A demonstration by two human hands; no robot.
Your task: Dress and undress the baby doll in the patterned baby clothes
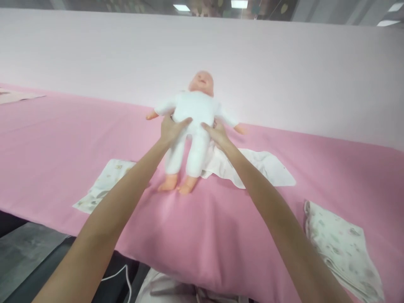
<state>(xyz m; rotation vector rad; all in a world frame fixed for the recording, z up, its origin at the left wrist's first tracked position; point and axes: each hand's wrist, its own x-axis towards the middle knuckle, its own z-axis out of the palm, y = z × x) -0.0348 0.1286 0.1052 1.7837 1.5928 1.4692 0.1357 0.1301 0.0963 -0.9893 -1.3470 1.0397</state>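
Note:
A baby doll [196,111] with a white cloth body and bare plastic head, hands and feet is held upright in front of me, facing me. My left hand [172,128] grips its waist on the left side, thumb across the front. On the right side, my right hand [217,131] does the same, thumb also on the front. The fingers of both hands are mostly hidden behind the doll. Its arms stick out to the sides and its legs hang down over the pink cloth [186,227]. A crumpled white cloth [268,166] lies behind my right forearm.
A folded patterned cloth [109,174] lies to the left, partly behind my left forearm. Another folded patterned cloth [344,240] is at the right. A pale cloth [15,97] lies at the far left. Behind the table stands a white wall [94,54]. A white cable [126,280] hangs below the front edge.

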